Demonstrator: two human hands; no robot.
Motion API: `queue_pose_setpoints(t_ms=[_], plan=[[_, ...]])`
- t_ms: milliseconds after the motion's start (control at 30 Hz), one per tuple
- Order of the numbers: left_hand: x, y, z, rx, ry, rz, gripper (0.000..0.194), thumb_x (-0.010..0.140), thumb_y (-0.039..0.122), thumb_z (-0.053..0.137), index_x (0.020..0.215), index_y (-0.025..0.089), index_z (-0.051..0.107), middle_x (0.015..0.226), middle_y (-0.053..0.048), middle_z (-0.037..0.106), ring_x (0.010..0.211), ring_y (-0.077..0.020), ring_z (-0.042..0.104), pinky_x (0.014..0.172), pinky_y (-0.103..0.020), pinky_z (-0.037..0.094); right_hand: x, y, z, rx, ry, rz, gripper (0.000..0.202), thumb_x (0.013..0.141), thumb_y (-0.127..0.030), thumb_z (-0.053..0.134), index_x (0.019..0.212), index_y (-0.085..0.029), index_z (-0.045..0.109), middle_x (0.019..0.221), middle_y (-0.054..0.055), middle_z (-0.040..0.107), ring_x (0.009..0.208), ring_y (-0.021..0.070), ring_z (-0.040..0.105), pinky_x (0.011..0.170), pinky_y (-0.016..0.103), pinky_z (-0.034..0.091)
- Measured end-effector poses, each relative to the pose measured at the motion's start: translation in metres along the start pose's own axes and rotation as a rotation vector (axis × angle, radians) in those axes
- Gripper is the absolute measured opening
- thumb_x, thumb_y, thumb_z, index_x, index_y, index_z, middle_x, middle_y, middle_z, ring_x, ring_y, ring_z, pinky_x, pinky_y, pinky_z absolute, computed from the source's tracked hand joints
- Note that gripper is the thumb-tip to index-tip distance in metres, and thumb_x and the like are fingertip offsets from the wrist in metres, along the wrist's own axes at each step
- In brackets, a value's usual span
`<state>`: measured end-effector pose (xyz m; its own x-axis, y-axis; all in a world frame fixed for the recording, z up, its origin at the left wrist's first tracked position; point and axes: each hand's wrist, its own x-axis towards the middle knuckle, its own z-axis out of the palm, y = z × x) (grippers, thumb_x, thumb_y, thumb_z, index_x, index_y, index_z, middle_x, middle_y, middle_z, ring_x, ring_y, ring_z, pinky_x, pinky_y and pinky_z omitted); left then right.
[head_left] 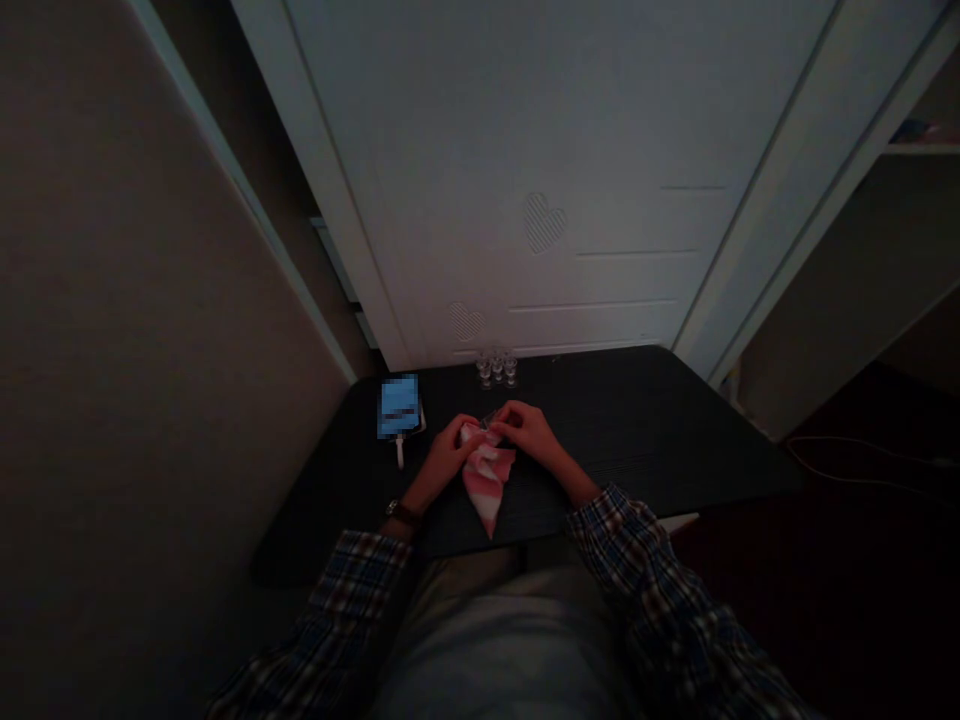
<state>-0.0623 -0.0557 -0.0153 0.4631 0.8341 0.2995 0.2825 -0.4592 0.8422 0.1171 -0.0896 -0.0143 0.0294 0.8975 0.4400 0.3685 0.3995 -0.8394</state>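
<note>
A pink and white cloth (487, 480) hangs in folds between my hands, its pointed end reaching down to the front edge of the dark table (630, 430). My left hand (451, 446) is closed on the cloth's upper left part. At the cloth's top right, the fingers of my right hand (523, 424) are pinched together near a small clear glass-like object (487, 420). That object sits between both hands, partly covered by the cloth and fingers. Several small clear glasses (497, 369) stand together behind my hands at the table's back edge.
On the table's left side lies a device with a blurred blue screen (399, 405), a white strap or handle (400, 452) pointing towards me. A white door panel (540, 290) with heart patterns rises behind the table. A cable (832, 455) runs at the right.
</note>
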Motion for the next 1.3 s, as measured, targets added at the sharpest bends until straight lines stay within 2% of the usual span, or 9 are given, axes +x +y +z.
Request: queue_pose_setpoints(t_ms=[100, 233, 433, 600, 1067, 1300], plan=[[-0.0001, -0.0004, 0.0010, -0.010, 0.004, -0.009, 0.028, 0.071, 0.036, 0.059, 0.093, 0.019, 0.055, 0.088, -0.001, 0.059, 0.080, -0.0169, 0.055, 0.070, -0.026, 0.043, -0.0002, 0.0000, -0.0001, -0.017, 0.005, 0.018, 0.017, 0.071, -0.033, 0.063, 0.067, -0.018, 0.057, 0.066, -0.002, 0.058, 0.057, 0.0102, 0.048, 0.054, 0.022, 0.037], [0.0010, -0.0003, 0.0006, -0.167, -0.003, -0.052, 0.037, 0.067, 0.035, 0.064, 0.097, 0.018, 0.050, 0.092, -0.001, 0.056, 0.082, -0.0160, 0.056, 0.070, -0.026, 0.045, -0.0002, -0.0003, -0.0001, 0.041, 0.021, 0.038, 0.016, 0.073, -0.034, 0.060, 0.068, -0.019, 0.055, 0.070, -0.001, 0.059, 0.057, 0.0103, 0.049, 0.052, 0.022, 0.038], [0.0010, 0.0016, -0.0032, -0.352, -0.060, -0.192, 0.032, 0.081, 0.047, 0.044, 0.097, 0.020, 0.049, 0.082, 0.001, 0.054, 0.065, -0.0111, 0.052, 0.052, -0.020, 0.041, -0.0003, -0.0064, -0.0019, 0.140, 0.061, 0.032, 0.015, 0.073, -0.032, 0.059, 0.070, -0.019, 0.053, 0.079, 0.000, 0.060, 0.063, 0.0114, 0.052, 0.054, 0.022, 0.040], [0.0026, -0.0017, -0.0038, -0.354, -0.083, -0.194, 0.031, 0.081, 0.047, 0.046, 0.088, 0.018, 0.054, 0.068, 0.003, 0.050, 0.054, -0.0093, 0.044, 0.045, -0.019, 0.034, -0.0004, -0.0078, -0.0025, 0.164, 0.074, 0.009, 0.013, 0.073, -0.030, 0.059, 0.072, -0.019, 0.052, 0.085, 0.001, 0.060, 0.066, 0.0117, 0.053, 0.056, 0.022, 0.041], [-0.0003, 0.0059, -0.0047, -0.342, -0.121, -0.172, 0.025, 0.081, 0.043, 0.047, 0.091, 0.020, 0.050, 0.071, 0.004, 0.049, 0.057, -0.0082, 0.046, 0.049, -0.018, 0.037, -0.0002, -0.0086, -0.0033, 0.160, 0.067, -0.009, 0.012, 0.074, -0.028, 0.058, 0.072, -0.019, 0.052, 0.091, 0.003, 0.061, 0.071, 0.0125, 0.055, 0.059, 0.023, 0.042], [-0.0007, 0.0072, -0.0057, -0.357, -0.115, -0.178, 0.024, 0.079, 0.040, 0.051, 0.093, 0.021, 0.046, 0.068, 0.005, 0.047, 0.054, -0.0074, 0.044, 0.046, -0.016, 0.034, 0.0009, -0.0036, -0.0009, 0.154, 0.043, -0.032, 0.014, 0.074, -0.030, 0.059, 0.072, -0.018, 0.052, 0.089, 0.002, 0.061, 0.066, 0.0109, 0.054, 0.058, 0.022, 0.041]])
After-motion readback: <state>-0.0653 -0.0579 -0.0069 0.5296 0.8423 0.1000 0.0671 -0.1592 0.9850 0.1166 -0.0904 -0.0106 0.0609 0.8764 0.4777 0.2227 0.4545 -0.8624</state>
